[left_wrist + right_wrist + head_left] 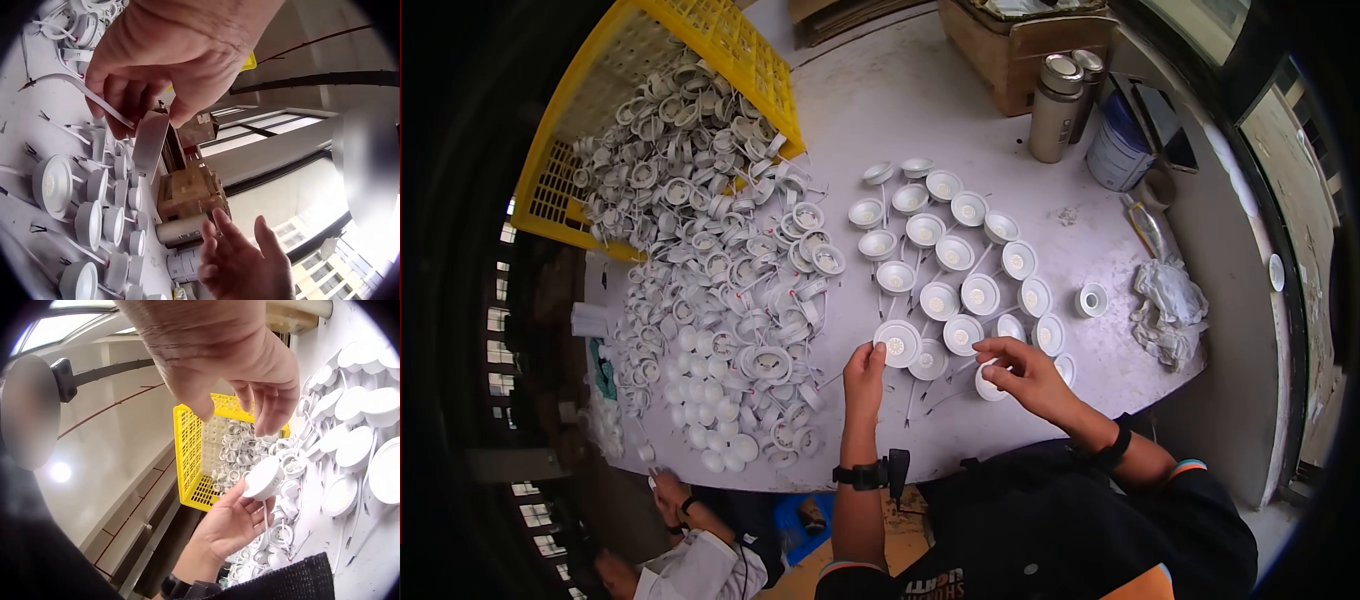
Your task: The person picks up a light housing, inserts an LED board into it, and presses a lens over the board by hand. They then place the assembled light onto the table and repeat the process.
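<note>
Pinched at the edge between thumb and curled fingers of the left hand: one round white plastic lamp with a yellow-dotted face and one white cable, raised over the near end of the rows, left of the right hand. Released, loosely bent and parted from the thumb: fingers of the right hand, just above the nearest lamps.

Laid out in slanting rows on the pale, scuffed surface: about twenty-one cup-shaped white lamps, a few partly covered by the right hand, hence no certain count. Just right of the rows, one separate white cup-shaped piece. To the left, one broad heap of round white lamp pieces with cables, too tangled to count, partly inside one yellow plastic crate. Farther right: two cylindrical metal flasks, one champagne-coloured, one darker; one white-and-blue plastic bucket; one crumpled plastic bag. At lower left, one second person in white sleeves.
</note>
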`<control>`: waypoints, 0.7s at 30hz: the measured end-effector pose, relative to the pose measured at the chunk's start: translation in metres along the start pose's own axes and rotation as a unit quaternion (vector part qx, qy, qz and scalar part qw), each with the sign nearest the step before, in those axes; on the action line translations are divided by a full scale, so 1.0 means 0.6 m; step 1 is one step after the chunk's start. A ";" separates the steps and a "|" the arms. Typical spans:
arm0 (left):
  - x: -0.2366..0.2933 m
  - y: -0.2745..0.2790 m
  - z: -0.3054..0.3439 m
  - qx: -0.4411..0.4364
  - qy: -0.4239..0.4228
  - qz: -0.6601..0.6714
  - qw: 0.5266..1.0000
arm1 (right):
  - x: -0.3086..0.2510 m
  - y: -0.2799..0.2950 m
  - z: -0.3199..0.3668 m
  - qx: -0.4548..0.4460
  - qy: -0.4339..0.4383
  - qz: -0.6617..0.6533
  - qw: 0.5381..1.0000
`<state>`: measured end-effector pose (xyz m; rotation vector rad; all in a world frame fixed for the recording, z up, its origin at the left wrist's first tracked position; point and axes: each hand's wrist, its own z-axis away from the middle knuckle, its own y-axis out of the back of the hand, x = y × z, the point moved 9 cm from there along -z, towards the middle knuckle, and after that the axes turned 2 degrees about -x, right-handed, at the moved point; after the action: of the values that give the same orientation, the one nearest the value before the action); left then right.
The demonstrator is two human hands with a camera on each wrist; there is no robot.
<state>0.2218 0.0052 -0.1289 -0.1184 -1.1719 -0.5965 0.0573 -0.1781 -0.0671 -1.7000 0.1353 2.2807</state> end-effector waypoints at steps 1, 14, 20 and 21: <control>-0.020 0.001 -0.024 0.008 0.007 -0.026 1.000 | -0.001 0.002 0.003 0.006 -0.007 0.008 1.000; -0.020 -0.020 -0.064 0.142 -0.080 -0.250 0.954 | 0.038 0.009 0.004 -0.016 -0.052 -0.030 0.998; -0.095 0.108 0.064 0.292 -0.097 0.032 0.951 | 0.049 0.005 0.015 -0.027 -0.074 -0.005 0.997; -0.103 0.143 0.088 0.361 -0.102 0.030 0.927 | 0.050 0.004 0.018 -0.028 -0.071 -0.002 0.997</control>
<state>0.2048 0.1214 -0.1443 0.4213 -1.5195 -0.0687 0.0389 -0.1724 -0.0925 -1.5558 0.0379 2.4148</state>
